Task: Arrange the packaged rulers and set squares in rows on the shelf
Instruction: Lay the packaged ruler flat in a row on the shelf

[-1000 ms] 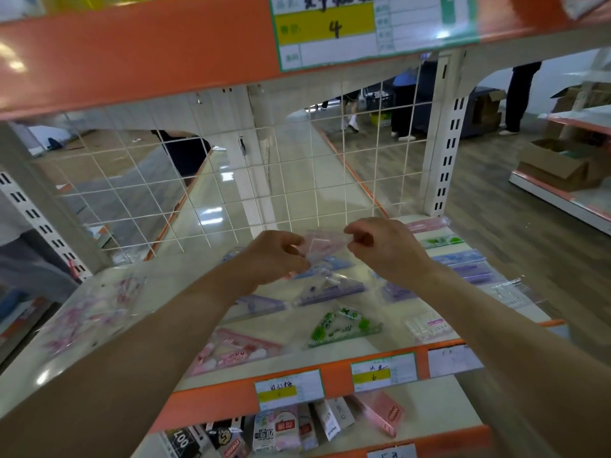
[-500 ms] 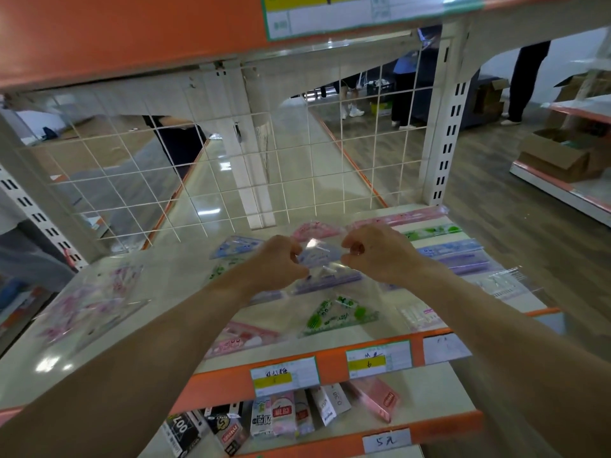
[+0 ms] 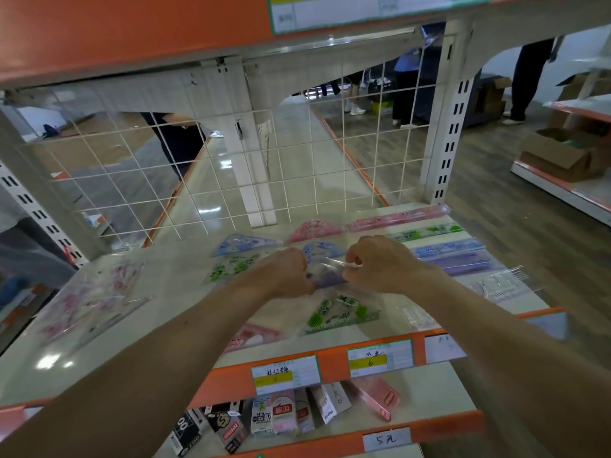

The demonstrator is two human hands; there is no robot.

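- Packet (image 3: 325, 272) of clear plastic with a purple print is pinched at both ends between the two hands. Its long axis runs left to right, roughly in line with the front edge of the shelf (image 3: 158, 332). The hands cover its ends, so which way the piece inside points cannot be told.
- It hangs over the middle of the shelf, with a blue protractor (image 3: 322, 248) just behind it and a green set square (image 3: 340, 312) in front. Whether it touches the shelf cannot be told.
- Four rulers lie at the right rear, one in front of the other, all with long axes left to right: pink ruler (image 3: 400, 217), green ruler (image 3: 426, 232), blue ruler (image 3: 446, 250), purple ruler (image 3: 463, 263).
- A wire grid (image 3: 231, 180) closes the back of the shelf, and an orange lip (image 3: 228, 381) with price tags runs along the front.
- Bare shelf lies left of the hands, between them and a loose pile of pink packets (image 3: 89, 299) near the left edge.
- The left hand (image 3: 284, 274) is knuckles-up, its fingers curled in a tight grip on the packet's left end, and its forearm reaches in from the lower left.
- The right hand (image 3: 380, 264) has its fingers curled in too, its grip pinching the packet's right end. Its forearm comes in from the lower right.
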